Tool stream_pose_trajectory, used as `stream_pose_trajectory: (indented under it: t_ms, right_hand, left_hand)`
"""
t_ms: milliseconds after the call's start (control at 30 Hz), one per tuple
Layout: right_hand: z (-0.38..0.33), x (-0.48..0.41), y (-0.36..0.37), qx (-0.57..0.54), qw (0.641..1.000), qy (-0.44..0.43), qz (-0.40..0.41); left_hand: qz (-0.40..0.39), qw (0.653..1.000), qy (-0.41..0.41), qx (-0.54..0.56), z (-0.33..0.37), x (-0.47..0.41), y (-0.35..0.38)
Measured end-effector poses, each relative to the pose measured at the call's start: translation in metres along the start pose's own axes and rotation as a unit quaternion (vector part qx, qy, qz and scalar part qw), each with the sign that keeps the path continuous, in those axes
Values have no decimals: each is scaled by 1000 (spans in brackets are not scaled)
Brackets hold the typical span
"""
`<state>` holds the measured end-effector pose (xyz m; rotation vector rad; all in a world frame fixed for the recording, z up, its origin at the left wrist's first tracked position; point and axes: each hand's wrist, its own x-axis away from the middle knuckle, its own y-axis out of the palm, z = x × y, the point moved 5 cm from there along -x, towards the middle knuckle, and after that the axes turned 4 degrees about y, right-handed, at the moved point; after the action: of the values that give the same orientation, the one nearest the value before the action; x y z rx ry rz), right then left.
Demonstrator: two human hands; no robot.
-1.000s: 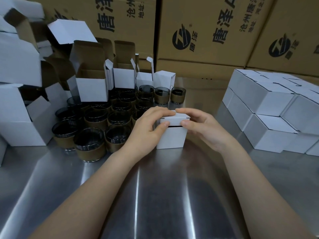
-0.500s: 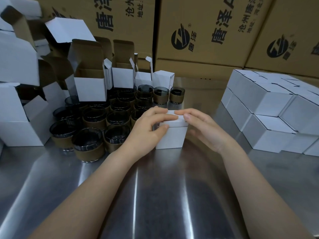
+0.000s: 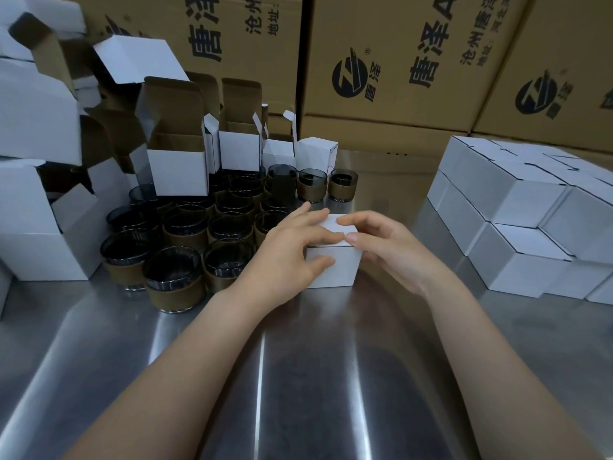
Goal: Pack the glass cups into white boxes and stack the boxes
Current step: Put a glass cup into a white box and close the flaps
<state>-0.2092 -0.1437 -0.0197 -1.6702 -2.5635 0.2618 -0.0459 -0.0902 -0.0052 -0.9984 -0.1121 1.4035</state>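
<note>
Premises: a goods-packing station in a warehouse or factory store. Evidence: brown shipping cartons (image 3: 398, 61) printed with a company logo and Chinese text, stacked along the rear; a steel table (image 3: 298, 376); dozens of identical cups (image 3: 185, 234) massed beside open boxes (image 3: 179, 171); closed boxes (image 3: 517, 260) stacked in rows to the right.
</note>
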Motion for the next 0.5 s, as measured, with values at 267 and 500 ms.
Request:
stream_pose_trajectory:
  t_ms: [267, 500]
  right_hand:
    - [-5, 1, 2, 23, 999, 14, 18]
    - [-15, 16, -2, 227, 944, -54, 232]
  left_hand:
    - [-5, 1000, 3, 19, -1, -1, 2]
    - [-33, 999, 13, -5, -2, -3, 11]
